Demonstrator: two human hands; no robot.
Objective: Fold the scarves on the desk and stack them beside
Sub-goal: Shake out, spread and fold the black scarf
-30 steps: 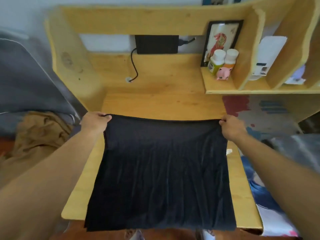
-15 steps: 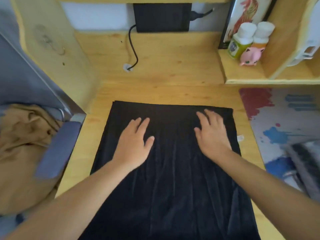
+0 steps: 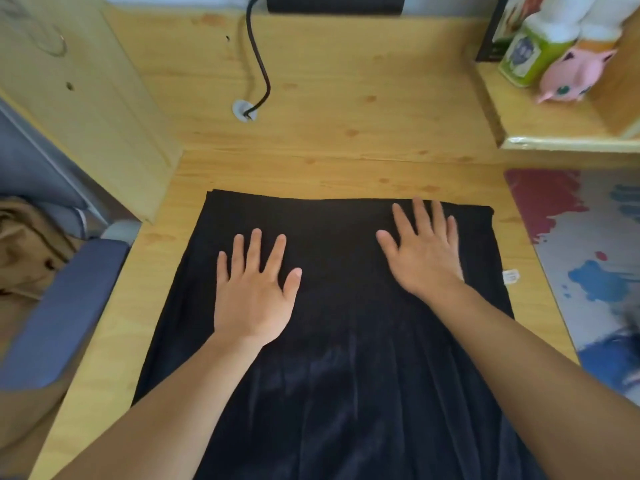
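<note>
A black scarf [image 3: 332, 375] lies spread flat on the wooden desk [image 3: 329, 143], its far edge straight across the middle of the view and its near part running out of the bottom. My left hand [image 3: 254, 292] presses flat on its left half, fingers straight and spread. My right hand [image 3: 424, 252] lies flat on the right half near the far edge, fingers also spread. A small white label [image 3: 510, 276] sticks out at the scarf's right edge.
A black cable [image 3: 258, 60] drops into a grommet at the back of the desk. A shelf [image 3: 568, 143] at right carries a green bottle [image 3: 530, 53] and a pink toy [image 3: 575, 76]. A blue chair [image 3: 62, 317] with tan cloth [image 3: 27, 247] stands left. A patterned mat [image 3: 588, 244] lies right.
One second ago both hands gripped the scarf's far corners and held it up. They laid it down, let go, and now press flat on it; the camera moved closer.
</note>
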